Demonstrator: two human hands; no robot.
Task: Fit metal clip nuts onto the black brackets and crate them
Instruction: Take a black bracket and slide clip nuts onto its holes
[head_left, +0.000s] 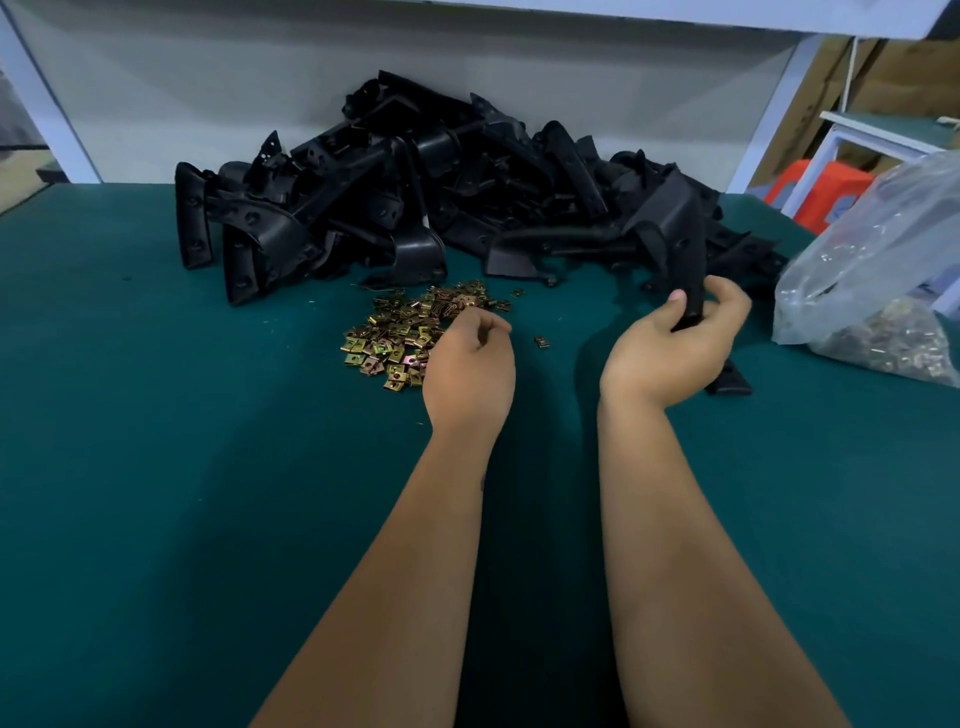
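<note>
A heap of black brackets (415, 187) lies at the back of the green table (182, 441). In front of it is a loose pile of brass-coloured clip nuts (400, 332), with one stray clip nut (541, 341) to its right. My right hand (675, 348) grips one black bracket (680, 228), fingers and thumb curled round its lower end. My left hand (470, 364) hovers at the right edge of the nut pile with fingers curled downward; whether it pinches a nut is hidden.
A clear plastic bag (878, 270) of more clip nuts sits at the right edge. A small black part (730, 382) lies by my right wrist. A white frame post (769, 109) and an orange stool (821, 192) stand beyond the table.
</note>
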